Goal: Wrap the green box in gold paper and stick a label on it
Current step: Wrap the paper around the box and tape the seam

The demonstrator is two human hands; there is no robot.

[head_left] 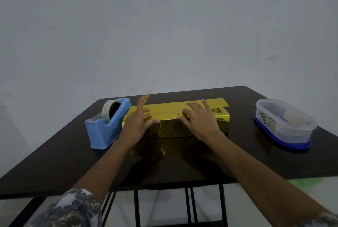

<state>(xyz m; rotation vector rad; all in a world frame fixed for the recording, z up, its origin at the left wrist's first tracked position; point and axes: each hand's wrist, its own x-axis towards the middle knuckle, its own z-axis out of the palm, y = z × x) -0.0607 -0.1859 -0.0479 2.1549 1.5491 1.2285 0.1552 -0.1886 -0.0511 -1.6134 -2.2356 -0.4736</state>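
Right fingers (194,107): straight, spread, lying flat on the gold paper (168,110) over the top of the box; thumb along the near top edge. My right hand (199,119) grips nothing and presses palm-down on the right half.

Left index fingertip (142,99): raised, pointing to 12 o'clock, with a short clear tape strip (147,93) stuck to its tip and standing free. The other left fingers bend down onto the top of the paper; the thumb lies on the near top edge. My left hand (136,124) is spread open, not closed round anything, over the left end.

The wrapped box (175,129) is long and low, and lies crosswise at the middle of the table, gold on the top and near side. At its 3 o'clock end the paper is loose: a flap sticks out past the far edge, and something pale shows in the gap. I cannot tell what.

A blue tape dispenser (102,131) sits just beside the box at 9 o'clock, its roll of clear tape (108,109) toward the far end.

A clear plastic container (285,122) is well apart at 3 o'clock, upside down on its blue lid (281,141). Its contents are blurred.

The dark glossy table (54,157) stands on thin black legs. There is a gold glint at 6 o'clock of the box; reflection or paper, I cannot tell. A patterned sleeve (73,208) is on my left arm.
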